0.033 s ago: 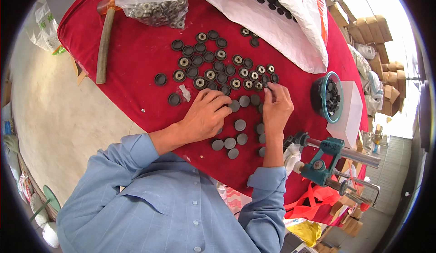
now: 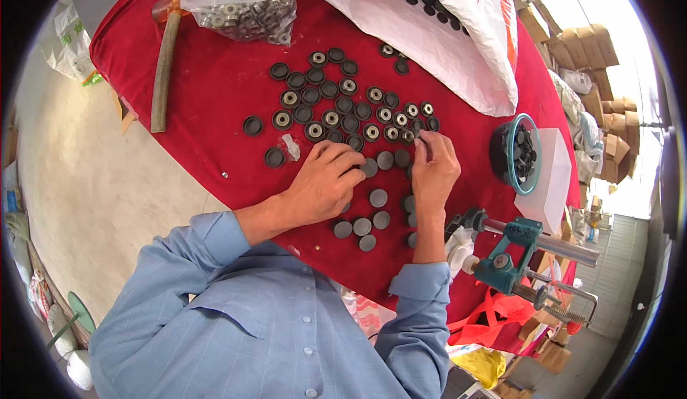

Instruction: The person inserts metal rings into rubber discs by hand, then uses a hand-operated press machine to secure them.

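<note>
My left hand rests low over the red cloth, its fingers curled beside a grey round cap; whatever they may hold is hidden. Thumb and forefinger of my right hand are pinched together at the near right edge of a group of black round caps. What lies in that pinch is too small to make out. Several of these caps sit hollow side up, and others hold a shiny metal ring-shaped insert. Between and below my hands, more caps lie grey face up, such as one grey cap.
A hammer and a clear bag of metal parts lie at the far left. Beyond the caps is a white sack with black caps inside. At right stand a blue-rimmed bowl and a green hand press.
My right hand has shifted very slightly to the left. My left hand and the caps look unmoved.
</note>
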`<act>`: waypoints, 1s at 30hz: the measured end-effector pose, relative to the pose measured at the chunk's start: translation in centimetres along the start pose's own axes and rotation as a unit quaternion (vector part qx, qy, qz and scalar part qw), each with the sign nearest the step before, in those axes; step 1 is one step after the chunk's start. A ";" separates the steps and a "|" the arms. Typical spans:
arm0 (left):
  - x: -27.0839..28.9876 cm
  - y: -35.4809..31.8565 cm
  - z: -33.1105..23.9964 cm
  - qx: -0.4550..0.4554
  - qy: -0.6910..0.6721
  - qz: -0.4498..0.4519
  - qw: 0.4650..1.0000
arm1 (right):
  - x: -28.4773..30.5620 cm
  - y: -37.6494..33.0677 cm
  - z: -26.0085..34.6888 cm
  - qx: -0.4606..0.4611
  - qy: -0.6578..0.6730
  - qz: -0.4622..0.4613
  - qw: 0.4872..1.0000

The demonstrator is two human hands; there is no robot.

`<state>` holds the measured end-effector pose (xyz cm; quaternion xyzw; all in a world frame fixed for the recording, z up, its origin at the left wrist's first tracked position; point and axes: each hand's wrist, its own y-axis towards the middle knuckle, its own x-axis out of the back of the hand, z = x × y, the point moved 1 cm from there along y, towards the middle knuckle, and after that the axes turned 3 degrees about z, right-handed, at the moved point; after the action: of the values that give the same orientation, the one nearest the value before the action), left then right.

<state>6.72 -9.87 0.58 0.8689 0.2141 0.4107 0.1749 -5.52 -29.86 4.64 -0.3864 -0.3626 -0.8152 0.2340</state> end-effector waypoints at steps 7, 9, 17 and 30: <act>0.0 -0.1 -0.2 -0.007 -0.017 -0.001 1.000 | -1.5 0.0 0.7 0.024 -0.066 0.011 0.997; 0.1 -0.1 -0.3 -0.011 -0.021 0.003 1.000 | -1.7 0.0 0.6 0.027 -0.057 0.005 0.998; 0.4 -0.2 -0.4 -0.014 -0.038 0.002 0.999 | -1.3 -0.7 0.5 0.024 -0.075 0.056 0.995; 0.4 -0.2 -0.6 -0.014 -0.037 0.010 0.999 | -1.0 -3.2 1.2 0.085 -0.170 0.111 0.975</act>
<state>6.41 -9.46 1.14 0.8829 0.1930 0.3833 0.1903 -6.51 -26.80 3.08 -0.5360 -0.4196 -0.6728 0.2897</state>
